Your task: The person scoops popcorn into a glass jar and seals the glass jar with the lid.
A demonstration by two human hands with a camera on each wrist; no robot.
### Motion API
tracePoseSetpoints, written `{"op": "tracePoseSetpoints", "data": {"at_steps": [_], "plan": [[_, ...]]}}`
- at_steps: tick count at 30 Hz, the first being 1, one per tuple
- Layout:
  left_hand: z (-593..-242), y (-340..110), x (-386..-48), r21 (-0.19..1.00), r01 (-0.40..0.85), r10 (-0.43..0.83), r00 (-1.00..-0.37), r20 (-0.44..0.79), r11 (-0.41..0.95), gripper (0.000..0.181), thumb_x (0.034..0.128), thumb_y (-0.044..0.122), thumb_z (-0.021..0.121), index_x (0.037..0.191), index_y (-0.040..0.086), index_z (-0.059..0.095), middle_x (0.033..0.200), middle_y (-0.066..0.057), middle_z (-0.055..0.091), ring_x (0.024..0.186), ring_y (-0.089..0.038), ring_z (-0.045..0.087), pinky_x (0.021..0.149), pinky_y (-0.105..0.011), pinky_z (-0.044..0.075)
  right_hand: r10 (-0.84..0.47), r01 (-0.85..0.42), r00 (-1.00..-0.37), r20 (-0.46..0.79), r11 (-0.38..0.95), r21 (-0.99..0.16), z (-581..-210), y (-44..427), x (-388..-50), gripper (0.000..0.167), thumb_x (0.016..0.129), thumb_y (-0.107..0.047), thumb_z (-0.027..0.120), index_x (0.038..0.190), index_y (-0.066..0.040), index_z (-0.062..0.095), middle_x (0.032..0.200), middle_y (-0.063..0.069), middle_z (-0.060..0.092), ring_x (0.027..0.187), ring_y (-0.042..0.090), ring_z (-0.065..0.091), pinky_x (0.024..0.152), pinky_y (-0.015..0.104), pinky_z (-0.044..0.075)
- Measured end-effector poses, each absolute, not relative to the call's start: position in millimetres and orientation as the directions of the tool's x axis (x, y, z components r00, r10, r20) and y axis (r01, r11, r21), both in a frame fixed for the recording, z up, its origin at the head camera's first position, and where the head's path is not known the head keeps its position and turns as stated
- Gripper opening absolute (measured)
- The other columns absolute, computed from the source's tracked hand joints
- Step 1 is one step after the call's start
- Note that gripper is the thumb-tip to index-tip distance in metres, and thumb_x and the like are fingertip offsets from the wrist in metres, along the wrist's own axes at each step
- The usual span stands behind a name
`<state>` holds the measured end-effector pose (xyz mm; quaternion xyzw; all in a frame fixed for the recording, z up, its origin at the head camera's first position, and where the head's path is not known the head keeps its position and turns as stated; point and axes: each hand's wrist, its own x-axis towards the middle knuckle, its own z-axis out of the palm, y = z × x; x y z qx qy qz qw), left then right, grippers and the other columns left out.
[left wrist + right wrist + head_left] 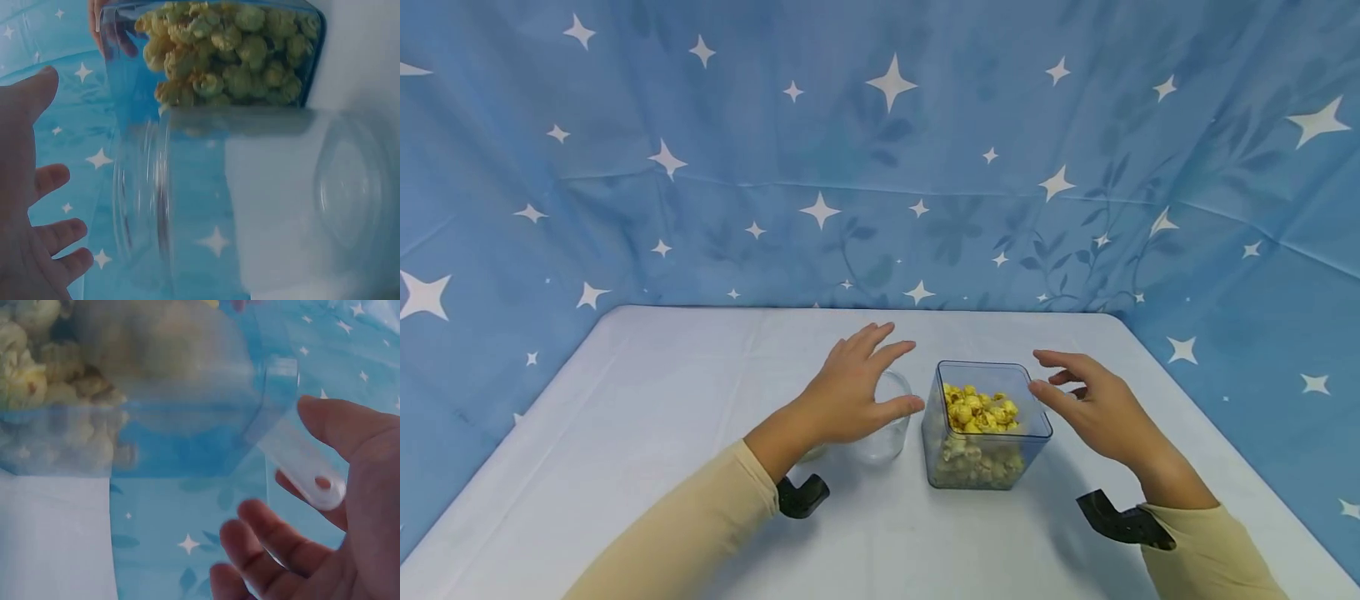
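Note:
A square clear-blue container (977,462) full of popcorn (976,410) stands on the table. A translucent scoop (306,469) rests in it, its holed handle sticking out over the rim. My right hand (1093,408) is at that handle, thumb and fingers spread around it; the right wrist view shows no firm grip. To the container's left stands an uncovered clear jar (275,200), with nothing seen inside. My left hand (853,392) hovers by the jar's mouth, fingers apart and holding nothing. In the head view this hand hides part of the jar.
A white cloth covers the table (647,400). A pale object (812,453) lies mostly hidden beneath the left wrist. Behind the table and along its sides hangs a blue curtain (737,150) with white stars. Black wrist mounts (1123,523) stick out below the hands.

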<state>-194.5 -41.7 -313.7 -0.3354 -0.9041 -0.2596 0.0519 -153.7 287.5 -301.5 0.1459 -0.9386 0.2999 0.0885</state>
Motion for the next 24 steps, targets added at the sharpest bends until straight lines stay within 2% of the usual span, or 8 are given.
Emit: {"op": "tracePoseSetpoints", "data": {"at_steps": [4, 7, 9, 17, 24], "plan": [[-314.7, -24.8, -194.5, 0.396, 0.657, 0.617, -0.749, 0.241, 0.642, 0.070, 0.0929, 0.058, 0.063, 0.152, 0.024, 0.046, 0.161, -0.009, 0.028, 0.149, -0.033, 0.022, 0.114, -0.067, 0.016, -0.215, -0.298, -0.954, 0.210, 0.772, -0.561, -305.1, 294.8, -153.0, 0.042, 0.103, -0.028, 0.060, 0.136, -0.002, 0.059, 0.109, 0.012, 0.065, 0.086, 0.024, 0.059, 0.066, 0.036, 0.049], [-314.7, -14.8, -194.9, 0.371, 0.660, 0.639, -0.744, 0.197, 0.654, 0.070, 0.0920, 0.062, 0.061, 0.151, 0.028, 0.047, 0.161, -0.007, 0.030, 0.149, -0.032, 0.022, 0.113, -0.068, 0.015, -0.229, -0.292, -0.957, 0.180, 0.756, -0.587, -306.5, 298.7, -153.7, 0.035, 0.103, -0.027, 0.058, 0.127, -0.002, 0.065, 0.094, 0.005, 0.065, 0.076, 0.018, 0.056, 0.059, 0.031, 0.046], [-314.4, -10.2, -195.6, 0.358, 0.656, 0.646, -0.745, 0.166, 0.664, 0.069, 0.0916, 0.065, 0.060, 0.150, 0.030, 0.048, 0.161, -0.005, 0.031, 0.149, -0.030, 0.022, 0.113, -0.069, 0.013, -0.238, -0.295, -0.955, 0.175, 0.745, -0.598, -306.5, 300.6, -153.8, 0.031, 0.104, -0.026, 0.058, 0.122, -0.003, 0.068, 0.088, 0.003, 0.064, 0.074, 0.017, 0.055, 0.058, 0.031, 0.046], [-314.6, -2.7, -197.1, 0.375, 0.634, 0.650, -0.753, 0.099, 0.677, 0.064, 0.0903, 0.067, 0.060, 0.141, 0.028, 0.059, 0.156, 0.002, 0.041, 0.147, -0.023, 0.028, 0.111, -0.072, 0.009, -0.254, -0.331, -0.943, 0.214, 0.675, -0.659, -310.2, 304.3, -151.4, 0.019, 0.101, -0.015, 0.062, 0.112, -0.002, 0.070, 0.085, 0.003, 0.063, 0.073, 0.018, 0.056, 0.059, 0.029, 0.047], [-316.3, 0.1, -196.1, 0.411, 0.612, 0.637, -0.765, 0.094, 0.676, 0.071, 0.0879, 0.069, 0.061, 0.143, 0.026, 0.056, 0.155, 0.002, 0.042, 0.147, -0.018, 0.030, 0.112, -0.071, 0.010, -0.192, -0.285, -0.959, 0.210, 0.661, -0.694, -313.2, 304.7, -151.3, 0.023, 0.103, -0.018, 0.059, 0.115, 0.000, 0.067, 0.087, 0.008, 0.062, 0.076, 0.018, 0.056, 0.063, 0.029, 0.048]]}}
